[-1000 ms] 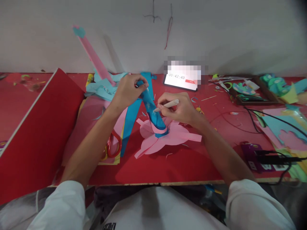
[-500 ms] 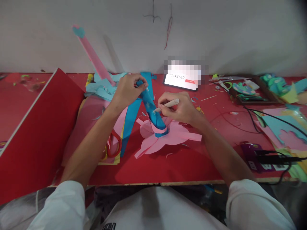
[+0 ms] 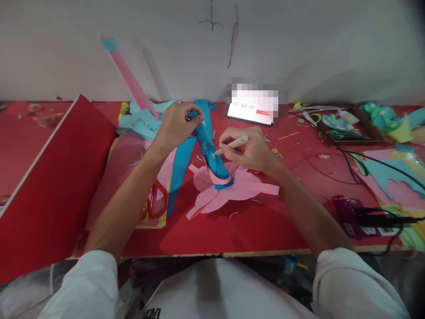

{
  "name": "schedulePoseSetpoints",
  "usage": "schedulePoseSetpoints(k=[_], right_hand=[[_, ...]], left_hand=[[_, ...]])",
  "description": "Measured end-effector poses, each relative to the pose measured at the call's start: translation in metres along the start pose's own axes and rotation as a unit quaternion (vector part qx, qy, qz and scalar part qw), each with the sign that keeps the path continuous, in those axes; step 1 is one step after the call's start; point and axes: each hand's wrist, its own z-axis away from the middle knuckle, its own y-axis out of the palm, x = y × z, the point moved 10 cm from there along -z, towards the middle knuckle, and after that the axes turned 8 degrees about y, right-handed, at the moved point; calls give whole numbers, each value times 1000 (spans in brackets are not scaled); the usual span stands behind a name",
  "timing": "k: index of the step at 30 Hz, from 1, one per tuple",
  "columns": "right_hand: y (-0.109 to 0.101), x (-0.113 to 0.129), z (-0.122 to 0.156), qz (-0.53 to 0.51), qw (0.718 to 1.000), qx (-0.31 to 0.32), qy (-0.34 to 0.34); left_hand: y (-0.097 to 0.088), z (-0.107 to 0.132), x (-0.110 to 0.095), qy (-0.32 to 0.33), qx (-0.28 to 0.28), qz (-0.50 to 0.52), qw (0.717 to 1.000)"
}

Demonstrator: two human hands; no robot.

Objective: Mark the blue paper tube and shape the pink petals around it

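A blue rolled paper tube (image 3: pixel 207 146) stands tilted over a pink flower-shaped paper (image 3: pixel 241 192), with a pink strip (image 3: pixel 219 179) around its lower end. My left hand (image 3: pixel 179 124) pinches the tube's upper end between thumb and fingers. In my right hand (image 3: pixel 250 148) is a white marker pen (image 3: pixel 236 143), gripped like a pencil, its tip at the tube's side. Pale marks show on the blue paper near that tip. Red-handled scissors (image 3: pixel 158 201) lie beneath my left forearm, on stacked paper.
A tilted red board (image 3: pixel 49 186) stands at the left. Behind are a pink paper stick (image 3: pixel 133 84) and a lit phone (image 3: pixel 250 116). To the right are a brown tray (image 3: pixel 358 141) of craft pieces, black cables (image 3: pixel 388 168), a purple box (image 3: pixel 348 206) and coloured paper sheets (image 3: pixel 381 173).
Both hands, the tube and the pen look practically unmoved. The phone's timer has gone from 00:42:40 to 00:42:41.
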Motion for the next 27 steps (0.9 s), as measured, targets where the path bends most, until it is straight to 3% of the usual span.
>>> schedulePoseSetpoints(k=[27], right_hand=[[-2, 3, -1, 3, 1000, -9, -13]], left_hand=[[0, 0, 0, 4, 4, 2, 1000]])
